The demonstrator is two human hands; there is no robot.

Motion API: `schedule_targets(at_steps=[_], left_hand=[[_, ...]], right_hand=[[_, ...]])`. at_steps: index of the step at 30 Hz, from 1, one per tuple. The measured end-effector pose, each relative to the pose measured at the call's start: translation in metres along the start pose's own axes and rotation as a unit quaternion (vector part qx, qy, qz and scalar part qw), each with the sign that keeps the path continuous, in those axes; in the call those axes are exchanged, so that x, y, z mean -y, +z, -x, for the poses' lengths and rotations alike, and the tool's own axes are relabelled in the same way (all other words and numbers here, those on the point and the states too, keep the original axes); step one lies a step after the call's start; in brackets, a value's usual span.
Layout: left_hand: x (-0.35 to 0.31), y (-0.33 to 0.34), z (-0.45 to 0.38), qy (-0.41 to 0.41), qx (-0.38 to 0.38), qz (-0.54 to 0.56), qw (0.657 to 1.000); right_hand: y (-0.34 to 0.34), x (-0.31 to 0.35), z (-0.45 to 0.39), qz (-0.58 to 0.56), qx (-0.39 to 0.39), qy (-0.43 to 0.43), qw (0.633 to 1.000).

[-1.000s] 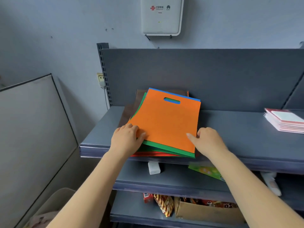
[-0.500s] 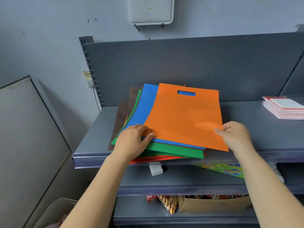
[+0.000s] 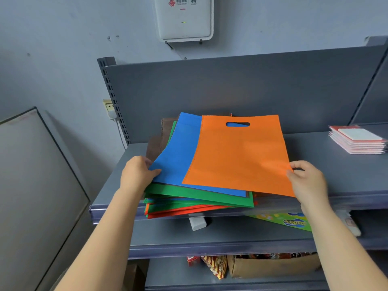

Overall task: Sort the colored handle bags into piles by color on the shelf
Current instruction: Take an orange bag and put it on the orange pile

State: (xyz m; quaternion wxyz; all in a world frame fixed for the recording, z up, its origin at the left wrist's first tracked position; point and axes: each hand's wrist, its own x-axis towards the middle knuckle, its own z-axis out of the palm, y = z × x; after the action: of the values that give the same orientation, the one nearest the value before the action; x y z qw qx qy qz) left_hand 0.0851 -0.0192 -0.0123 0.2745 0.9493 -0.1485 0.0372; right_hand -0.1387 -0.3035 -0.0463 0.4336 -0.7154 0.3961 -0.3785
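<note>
Single head-worn wide-angle view, looking forward and down from close range, shelf [image 3: 327, 181] across mid frame, wall in the upper frame, forearms entering from the lower edge

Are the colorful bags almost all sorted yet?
Not nearly. No color piles show on the shelf yet. The right hand pinches the orange bag's corner, with the bag partly off the mixed stack. The left hand holds the blue bag on top of that stack. Left to do: the blue, green, red, orange and brown bags still lie jumbled together in one stack.
</note>
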Motion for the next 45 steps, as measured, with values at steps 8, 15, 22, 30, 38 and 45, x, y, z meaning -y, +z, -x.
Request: schedule_targets(at_steps=[8,15,22,30,38,45], left_hand=[[-0.007,-0.003,0.017,0.059,-0.084,0.058,0.993],[-0.013,-0.014,0.063,0.067,-0.151,0.180,0.970],[-0.015,-0.034,0.140,0.026,-0.283,0.255,0.924],[0.008,-0.040,0.258,-0.065,-0.384,0.333,0.859],[0.035,-0.060,0.387,-0.118,-0.477,0.414,0.766],[0.058,-0.097,0.497,-0.148,-0.566,0.416,0.696]], right_hand=[[-0.008,-0.003,0.015,-0.064,0.018,-0.023,0.997],[-0.016,0.006,0.038,-0.149,0.042,-0.027,0.988],[-0.035,0.016,0.065,-0.285,0.116,0.032,0.951],[-0.053,0.019,0.117,-0.364,0.231,0.090,0.898],[-0.059,0.019,0.185,-0.383,0.367,0.133,0.837],[-0.064,0.048,0.271,-0.330,0.488,0.130,0.798]])
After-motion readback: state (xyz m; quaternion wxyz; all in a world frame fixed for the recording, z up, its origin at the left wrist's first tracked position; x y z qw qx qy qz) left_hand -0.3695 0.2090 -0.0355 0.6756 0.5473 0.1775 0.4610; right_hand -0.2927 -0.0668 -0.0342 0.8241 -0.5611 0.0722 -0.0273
